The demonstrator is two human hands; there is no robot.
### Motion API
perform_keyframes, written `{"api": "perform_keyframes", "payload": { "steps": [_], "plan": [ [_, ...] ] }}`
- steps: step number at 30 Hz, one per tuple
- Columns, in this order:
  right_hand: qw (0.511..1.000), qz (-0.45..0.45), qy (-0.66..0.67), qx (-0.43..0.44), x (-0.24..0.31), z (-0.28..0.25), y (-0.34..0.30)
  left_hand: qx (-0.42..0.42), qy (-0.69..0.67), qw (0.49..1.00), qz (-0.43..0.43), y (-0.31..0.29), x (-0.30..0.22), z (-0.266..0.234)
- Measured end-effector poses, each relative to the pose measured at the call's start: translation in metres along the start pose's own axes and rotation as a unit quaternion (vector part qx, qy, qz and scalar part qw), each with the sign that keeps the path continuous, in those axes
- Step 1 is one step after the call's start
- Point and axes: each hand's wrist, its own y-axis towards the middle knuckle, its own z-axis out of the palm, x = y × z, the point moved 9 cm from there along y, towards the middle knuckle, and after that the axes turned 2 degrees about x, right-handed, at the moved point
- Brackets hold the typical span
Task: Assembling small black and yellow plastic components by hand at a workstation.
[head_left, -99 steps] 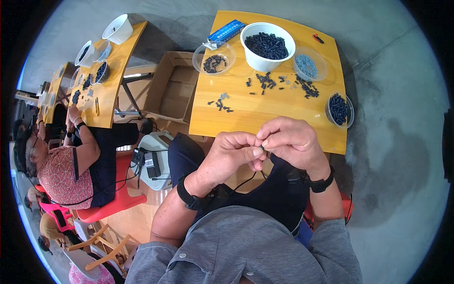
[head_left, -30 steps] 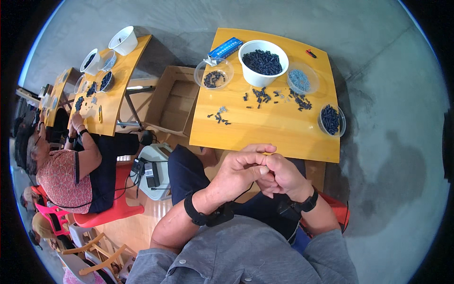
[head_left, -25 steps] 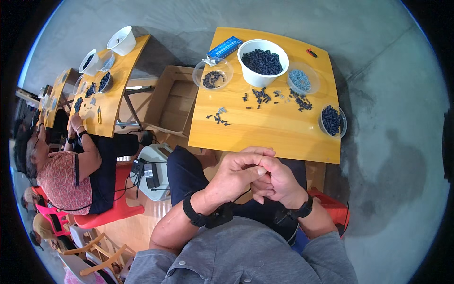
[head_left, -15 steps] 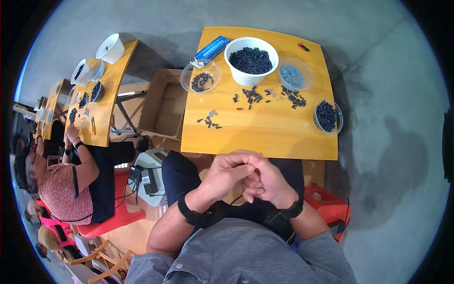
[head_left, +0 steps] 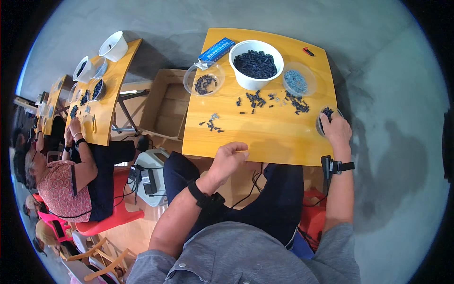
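Under the right one of the hands [head_left: 337,129] sits a clear tub [head_left: 318,125].

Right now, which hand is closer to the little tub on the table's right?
Right. The right hand is at the little tub, partly hiding it; the left hand is well off to its left.

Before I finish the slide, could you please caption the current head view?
Right hand at a tub of dark parts on the yellow table; left hand by its near edge.
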Motion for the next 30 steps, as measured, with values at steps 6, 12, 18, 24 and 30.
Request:
{"api": "perform_keyframes", "payload": {
  "steps": [6,12,18,24,30],
  "plan": [
    [0.975,-0.155,0.153,-0.041,0.074,0.033,0.000,-0.023,-0.020,0.999,0.013,0.029,0.011,-0.014],
    [0.927,-0.265,0.263,0.022,0.166,0.085,-0.006,-0.041,-0.078,0.996,-0.013,0.042,0.030,-0.025],
    [0.954,-0.197,0.181,0.138,0.189,0.111,-0.003,-0.026,-0.104,0.994,-0.008,0.043,0.031,-0.027],
    [0.956,-0.210,0.163,0.123,0.192,0.122,-0.001,-0.017,-0.098,0.995,-0.012,0.044,0.034,-0.025],
    [0.955,-0.237,0.133,0.114,0.192,0.124,-0.003,-0.015,-0.110,0.994,-0.015,0.044,0.032,-0.024]
  ]
}}
